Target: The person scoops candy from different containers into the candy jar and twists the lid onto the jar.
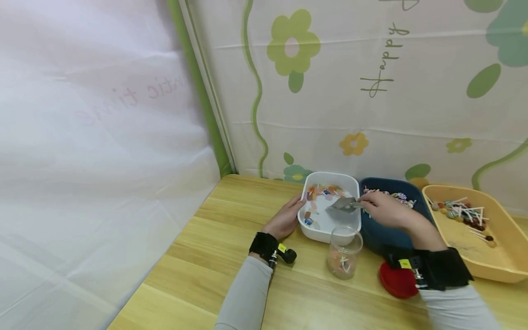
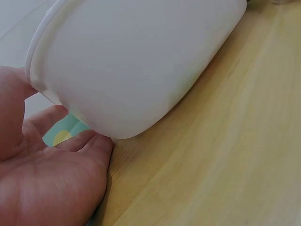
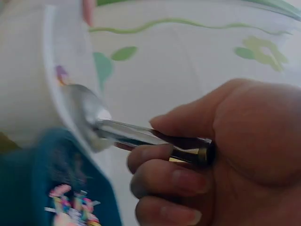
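Note:
My left hand (image 1: 284,219) holds the left side of a white plastic bin (image 1: 317,235), thumb up at the rim. In the left wrist view its fingers lie along the bin's outer wall (image 2: 141,70), low near the tabletop. Wrapped small candies (image 1: 330,189) are scattered along the bin's far and left sides. My right hand (image 1: 387,210) grips the handle of a metal scoop (image 1: 343,204), whose blade is over the white bin. In the right wrist view the fingers curl round the scoop's shiny handle (image 3: 136,133). A clear plastic jar (image 1: 342,261), partly filled with candies, stands in front of the bin.
Beside the white bin is a navy bin (image 1: 377,238) of twist-wrapped candies, under my right forearm. Farther right, a yellow bin (image 1: 491,268) holds lollipops. A round red lid (image 1: 397,280) lies by my right wrist. A patterned curtain (image 1: 321,105) hangs behind the wooden table (image 1: 185,266).

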`<state>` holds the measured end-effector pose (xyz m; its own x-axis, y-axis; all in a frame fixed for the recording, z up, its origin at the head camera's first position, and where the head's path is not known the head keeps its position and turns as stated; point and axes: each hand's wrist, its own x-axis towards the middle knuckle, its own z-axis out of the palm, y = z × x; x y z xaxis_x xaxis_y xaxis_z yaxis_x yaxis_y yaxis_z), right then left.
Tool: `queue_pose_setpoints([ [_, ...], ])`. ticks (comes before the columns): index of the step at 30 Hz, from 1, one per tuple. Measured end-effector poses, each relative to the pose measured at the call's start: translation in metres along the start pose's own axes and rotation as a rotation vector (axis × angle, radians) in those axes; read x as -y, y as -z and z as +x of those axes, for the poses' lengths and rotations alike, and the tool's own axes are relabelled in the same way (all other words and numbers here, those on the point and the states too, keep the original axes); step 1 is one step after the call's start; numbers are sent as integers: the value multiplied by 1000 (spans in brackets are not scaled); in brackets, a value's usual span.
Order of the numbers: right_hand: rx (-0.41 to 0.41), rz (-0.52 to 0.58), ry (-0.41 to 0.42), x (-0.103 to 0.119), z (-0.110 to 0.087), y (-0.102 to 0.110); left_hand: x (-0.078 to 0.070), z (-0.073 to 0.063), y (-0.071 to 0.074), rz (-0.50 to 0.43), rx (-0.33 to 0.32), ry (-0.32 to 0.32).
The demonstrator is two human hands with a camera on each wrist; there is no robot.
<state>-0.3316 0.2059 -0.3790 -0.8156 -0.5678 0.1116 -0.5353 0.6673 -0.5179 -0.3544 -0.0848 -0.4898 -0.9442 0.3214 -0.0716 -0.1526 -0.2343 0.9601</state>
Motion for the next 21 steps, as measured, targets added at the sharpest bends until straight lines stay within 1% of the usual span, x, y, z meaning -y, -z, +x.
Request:
queue_pose_setpoints([
  [5,-64,-5,-33,-2,10,-19,1,0,0,4,-1,-2],
  [10,-87,5,-49,-8,14,-29,-1,-1,-2,12,7,-6],
  [18,-119,-61,6,-11,20,-39,-1,-1,-1,17,19,-10],
  [21,-123,-66,58,-12,19,-40,-1,-1,0,16,18,-10],
])
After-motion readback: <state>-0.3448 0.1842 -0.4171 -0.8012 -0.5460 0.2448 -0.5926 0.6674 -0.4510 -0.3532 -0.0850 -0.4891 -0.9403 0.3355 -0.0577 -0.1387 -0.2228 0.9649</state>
